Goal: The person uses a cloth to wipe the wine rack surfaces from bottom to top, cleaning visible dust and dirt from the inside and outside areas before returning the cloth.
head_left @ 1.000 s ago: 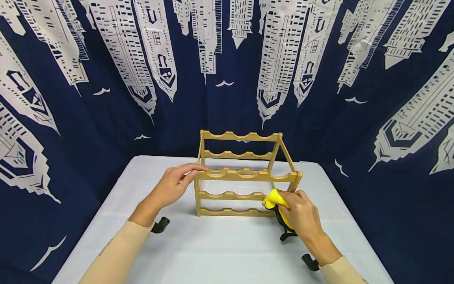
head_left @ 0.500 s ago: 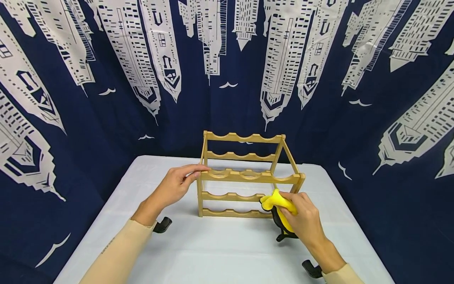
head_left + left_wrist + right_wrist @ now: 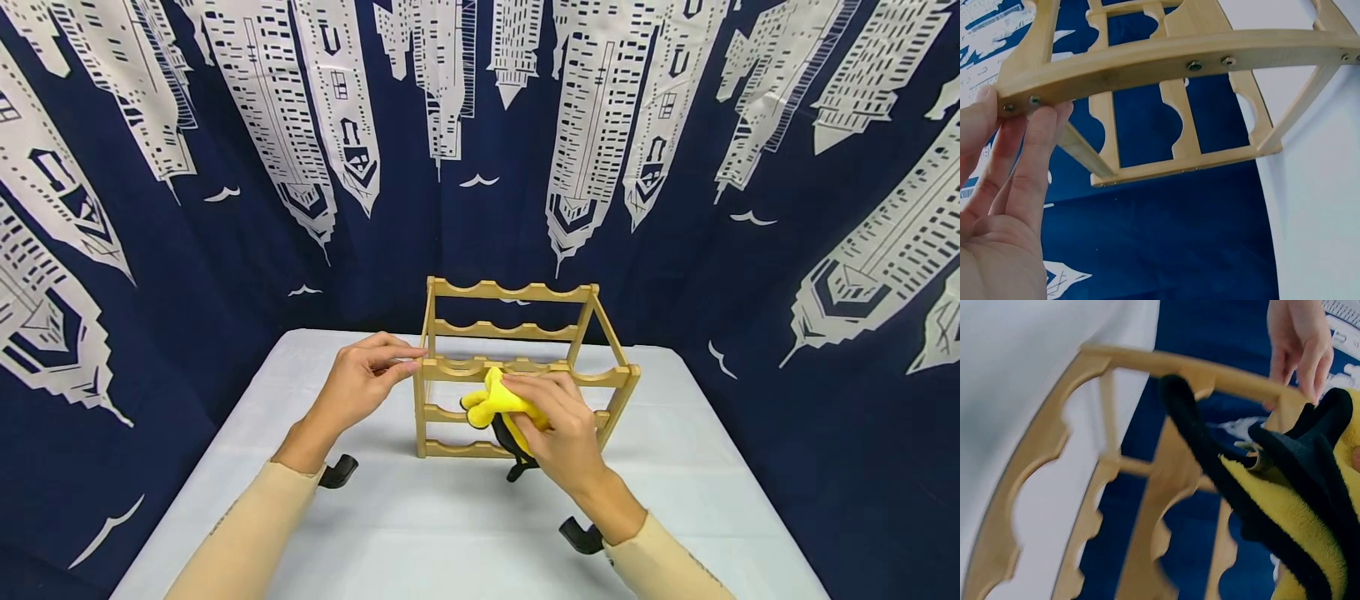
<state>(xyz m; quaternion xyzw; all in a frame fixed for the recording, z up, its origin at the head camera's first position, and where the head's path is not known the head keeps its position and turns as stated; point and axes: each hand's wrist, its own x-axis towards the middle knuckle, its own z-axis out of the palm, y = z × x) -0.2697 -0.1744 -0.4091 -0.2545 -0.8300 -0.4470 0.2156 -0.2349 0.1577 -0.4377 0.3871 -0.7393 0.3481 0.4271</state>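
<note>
A light wooden rack (image 3: 600,379) with scalloped rails stands on the table. My left hand (image 3: 360,379) is at its upper left front corner; in the left wrist view, thumb and fingertips pinch the end of the side bar (image 3: 1147,62), which carries small metal screws. In my right hand (image 3: 562,425) is a bunched yellow cloth (image 3: 498,402) with black edging, held just in front of the rack's middle. Its lower end hangs down. From the right wrist view, the cloth (image 3: 1291,506) covers part of the rack; whether it touches the wood I cannot tell.
A white cloth covers the table (image 3: 420,533). Behind and at both sides hangs a navy curtain (image 3: 450,233) printed with white buildings and birds. Black curved pieces (image 3: 339,472) sit by both wrists.
My right hand has carried the yellow cloth leftward, from the rack's right front post to its middle. The left hand stays at the left corner, its fingers drawn back slightly.
</note>
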